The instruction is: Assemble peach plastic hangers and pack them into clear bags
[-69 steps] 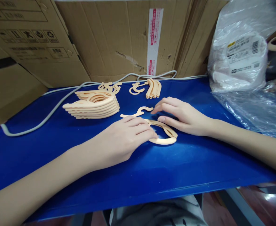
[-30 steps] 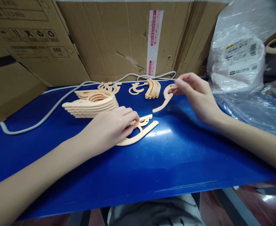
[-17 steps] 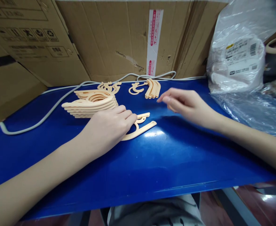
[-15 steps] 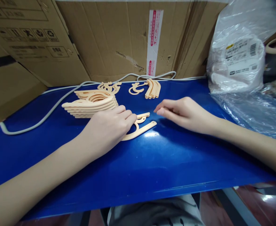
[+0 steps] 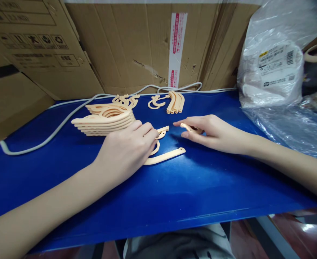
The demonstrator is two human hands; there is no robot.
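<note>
At the left, on the glossy blue desk (image 5: 174, 201), stands a layered stack of cream, curved plastic hanger frames (image 5: 104, 126); behind it lie some small cream plastic hooks (image 5: 133, 102). My left hand (image 5: 128, 145) is in front of the stack, its knuckles so near that I cannot tell if they touch; a careless lift could push the layers and make them slide. The fingers of this hand are curled over a cream plastic frame with a ring and a long arm (image 5: 165, 157), hiding part of it. Its free end points right, and if I press unevenly, it could swing on the smooth surface. Farther back are a cream crescent piece (image 5: 160, 104) and a row of bent cream tubes (image 5: 176, 102). At the right, my right hand (image 5: 215, 131) holds a small cream plastic hook piece (image 5: 186, 127) between thumb and fingers, the forefinger stretched out. This pinch looks light to me, so the piece could turn or drop.
</note>
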